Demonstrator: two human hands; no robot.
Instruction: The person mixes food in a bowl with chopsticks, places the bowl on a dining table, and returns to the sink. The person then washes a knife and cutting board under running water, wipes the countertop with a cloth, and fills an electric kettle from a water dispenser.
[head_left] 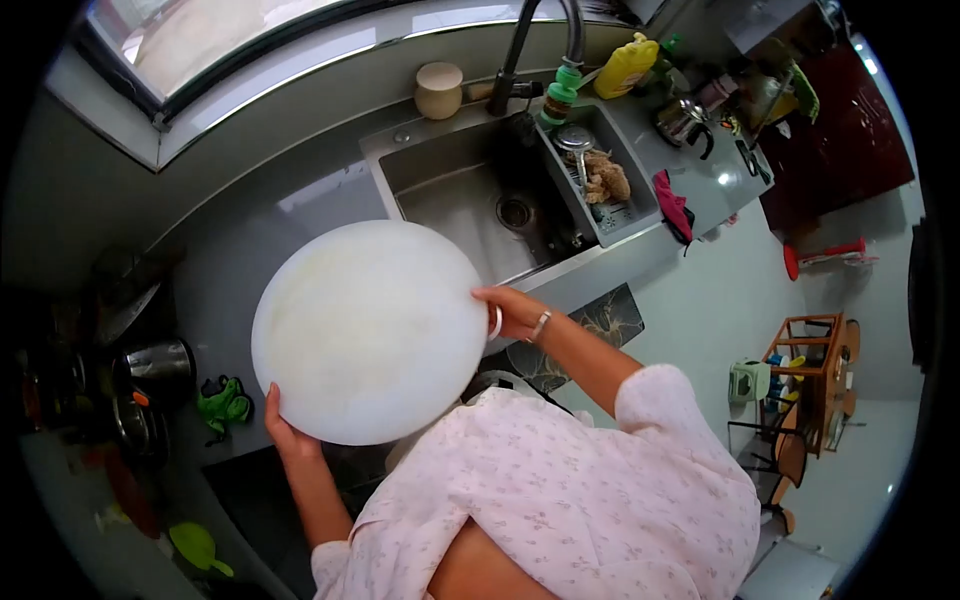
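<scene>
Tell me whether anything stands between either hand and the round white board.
Nothing visible does: the left hand holds the round white board directly at its lower-left edge, and the right hand at its right edge.

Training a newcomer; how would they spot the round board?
Start at the steel sink. Overlapping its lower-left corner in view, just above the floral shirt, is the round board. Unlike either, it is a plain white disc.

white board [370,330] (faint yellowish tinge), pale pink flower-sprigged shirt [580,480], bright yellow bottle [626,68]
</scene>
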